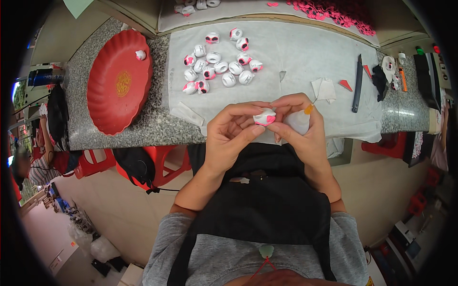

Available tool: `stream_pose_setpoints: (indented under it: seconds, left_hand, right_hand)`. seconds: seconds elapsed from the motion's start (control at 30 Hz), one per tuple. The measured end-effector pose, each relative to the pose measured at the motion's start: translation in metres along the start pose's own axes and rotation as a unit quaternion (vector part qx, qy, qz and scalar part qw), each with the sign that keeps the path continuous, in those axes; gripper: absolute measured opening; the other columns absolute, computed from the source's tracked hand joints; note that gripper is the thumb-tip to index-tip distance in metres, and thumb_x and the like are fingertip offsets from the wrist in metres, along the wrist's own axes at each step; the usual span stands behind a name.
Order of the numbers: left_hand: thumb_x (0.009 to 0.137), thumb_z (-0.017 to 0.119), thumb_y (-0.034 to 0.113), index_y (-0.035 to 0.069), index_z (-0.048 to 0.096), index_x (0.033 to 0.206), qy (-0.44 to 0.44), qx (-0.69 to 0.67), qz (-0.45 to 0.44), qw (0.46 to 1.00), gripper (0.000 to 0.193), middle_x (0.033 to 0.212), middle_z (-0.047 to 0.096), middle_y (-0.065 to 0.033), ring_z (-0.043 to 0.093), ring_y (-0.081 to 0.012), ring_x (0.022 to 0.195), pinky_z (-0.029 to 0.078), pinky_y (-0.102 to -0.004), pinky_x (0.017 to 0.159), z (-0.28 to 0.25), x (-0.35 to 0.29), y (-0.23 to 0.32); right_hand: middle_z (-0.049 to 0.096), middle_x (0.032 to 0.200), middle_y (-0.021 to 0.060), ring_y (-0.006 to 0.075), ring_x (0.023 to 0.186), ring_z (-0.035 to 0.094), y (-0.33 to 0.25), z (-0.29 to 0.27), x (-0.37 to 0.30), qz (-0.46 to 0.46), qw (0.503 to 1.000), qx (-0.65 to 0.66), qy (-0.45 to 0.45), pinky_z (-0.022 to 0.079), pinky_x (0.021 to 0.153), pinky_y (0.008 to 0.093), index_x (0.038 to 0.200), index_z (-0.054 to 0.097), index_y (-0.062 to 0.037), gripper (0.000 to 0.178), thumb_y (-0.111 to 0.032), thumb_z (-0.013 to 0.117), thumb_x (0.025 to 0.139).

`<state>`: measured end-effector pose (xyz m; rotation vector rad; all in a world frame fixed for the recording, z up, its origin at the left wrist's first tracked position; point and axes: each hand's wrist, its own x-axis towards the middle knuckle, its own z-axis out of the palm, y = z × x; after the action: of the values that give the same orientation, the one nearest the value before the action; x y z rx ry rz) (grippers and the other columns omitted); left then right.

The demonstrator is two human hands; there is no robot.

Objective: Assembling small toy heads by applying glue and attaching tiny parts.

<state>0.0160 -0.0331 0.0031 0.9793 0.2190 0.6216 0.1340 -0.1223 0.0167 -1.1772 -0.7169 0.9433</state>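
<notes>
Between the fingertips of my left hand sits a small white-and-pink toy head, held just past the bench's near edge. My right hand is closed around a translucent squeeze bottle with an orange needle tip pointing up and away. The thumb and finger of this hand also reach the toy head's right side. On the white paper sheet beyond my hands, several similar white pieces lie in a loose group, some with pink and black parts, others plain with a dark hole.
At the left lies a red scalloped tray with one small piece in it. A dark utility knife, a folded tissue and a red scrap are on the right. Many pink parts cover the shelf behind. Red stools stand below left.
</notes>
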Motion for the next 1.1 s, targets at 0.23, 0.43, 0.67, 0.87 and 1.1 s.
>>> stream_pose_setpoints:
  seconds: [0.23, 0.43, 0.67, 0.87, 1.1]
  left_hand:
    - [0.071, 0.053, -0.005, -0.003, 0.048, 0.095, 0.021, 0.018, -0.017, 0.999, 0.025, 0.102, 0.049, -0.0154, 0.046, -0.0184, 0.096, 0.037, -0.0284, 0.082, -0.001, -0.003, -0.001]
    - [0.070, 0.054, -0.005, -0.003, 0.050, 0.092, -0.011, 0.006, -0.026, 1.000, 0.023, 0.097, 0.051, -0.0149, 0.047, -0.0192, 0.095, 0.037, -0.0292, 0.081, -0.003, -0.002, -0.002]
    - [0.071, 0.055, -0.001, -0.003, 0.051, 0.087, 0.002, 0.073, 0.053, 0.996, 0.017, 0.093, 0.053, -0.0151, 0.049, -0.0216, 0.091, 0.038, -0.0313, 0.079, 0.001, -0.006, -0.009]
    - [0.071, 0.056, 0.001, -0.001, 0.052, 0.086, -0.016, 0.123, 0.115, 0.986, 0.016, 0.090, 0.055, -0.0139, 0.050, -0.0215, 0.089, 0.037, -0.0328, 0.080, -0.001, -0.004, -0.008]
    - [0.071, 0.056, -0.001, -0.001, 0.051, 0.091, 0.015, 0.125, 0.038, 0.991, 0.020, 0.089, 0.055, -0.0096, 0.050, -0.0162, 0.091, 0.034, -0.0324, 0.085, -0.001, -0.007, -0.004]
  right_hand:
    - [0.054, 0.075, 0.0105, 0.0103, 0.059, 0.051, -0.004, 0.011, -0.001, 0.046, 0.998, 0.024, 0.020, 0.043, 0.046, 0.0203, 0.089, 0.048, 0.0031, 0.025, 0.003, 0.059, 0.066]
    - [0.056, 0.078, 0.0076, 0.0075, 0.062, 0.050, 0.005, 0.001, -0.005, 0.012, 0.995, 0.101, -0.020, 0.042, 0.051, 0.0189, 0.089, 0.054, 0.0023, 0.024, 0.003, 0.061, 0.066]
    - [0.055, 0.072, 0.0063, 0.0078, 0.059, 0.050, 0.007, 0.003, -0.008, 0.002, 0.996, 0.087, -0.022, 0.041, 0.052, 0.0190, 0.087, 0.054, 0.0021, 0.022, 0.003, 0.061, 0.066]
    - [0.055, 0.071, 0.0062, 0.0084, 0.059, 0.051, 0.008, 0.004, -0.010, 0.000, 0.995, 0.092, -0.022, 0.041, 0.052, 0.0190, 0.087, 0.054, 0.0024, 0.021, 0.003, 0.061, 0.067]
    - [0.055, 0.083, 0.0168, 0.0154, 0.060, 0.054, 0.005, 0.003, -0.007, 0.023, 0.998, 0.066, 0.001, 0.045, 0.050, 0.0240, 0.086, 0.050, 0.0053, 0.023, 0.006, 0.059, 0.064]
